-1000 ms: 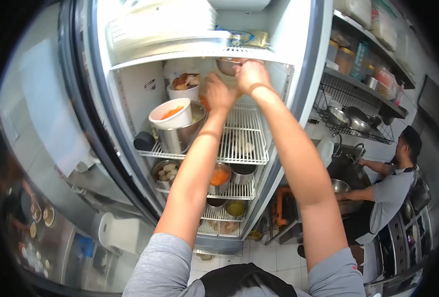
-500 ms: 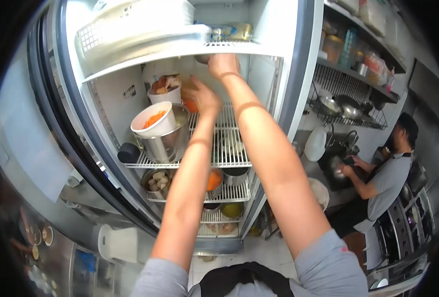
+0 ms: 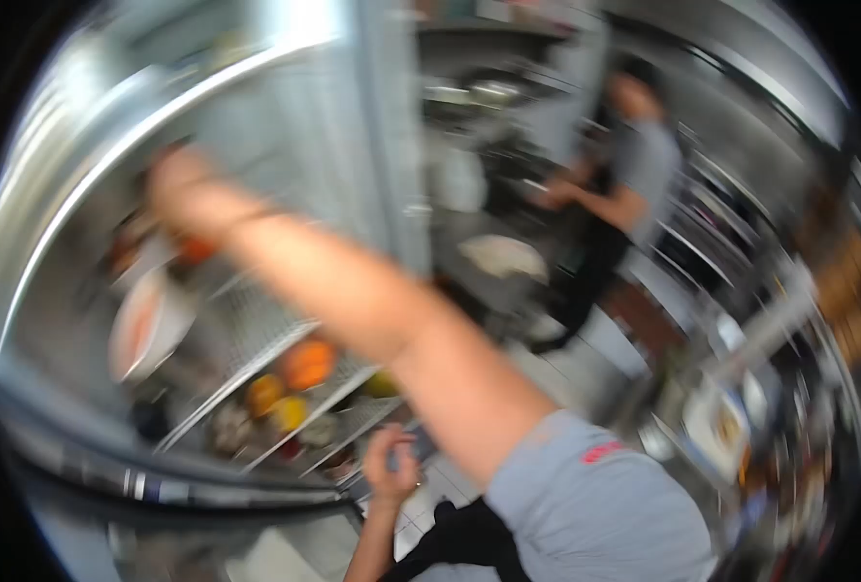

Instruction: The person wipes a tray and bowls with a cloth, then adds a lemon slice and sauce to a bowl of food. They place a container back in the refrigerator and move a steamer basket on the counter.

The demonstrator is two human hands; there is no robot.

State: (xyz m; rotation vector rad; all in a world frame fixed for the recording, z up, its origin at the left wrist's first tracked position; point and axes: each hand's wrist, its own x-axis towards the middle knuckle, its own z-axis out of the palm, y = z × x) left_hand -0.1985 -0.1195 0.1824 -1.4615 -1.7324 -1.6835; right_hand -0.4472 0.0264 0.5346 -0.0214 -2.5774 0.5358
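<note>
My right hand (image 3: 183,189) reaches into the upper part of an open fridge, just under its top shelf. It is smeared by motion, and a dark thing by its fingertips is too blurred to name. Below it stands a white tub (image 3: 154,325) with orange food in it, tilted. Something orange (image 3: 195,249) shows behind my right wrist. My left hand (image 3: 389,464) is outside the fridge, low and close to my body. Its fingers are loosely bent and apart, with nothing visible in them.
Orange and yellow foods (image 3: 304,364) sit on a lower wire shelf. At the right, a co-worker in a grey shirt (image 3: 644,165) stands at a sink area (image 3: 513,184) with dark pans. Lower right, a blurred counter holds a white tray (image 3: 716,432).
My view has swung right, bringing more of the kitchen into sight. My left hand has come out of the fridge and down towards my body. My right hand stays inside, high up.
</note>
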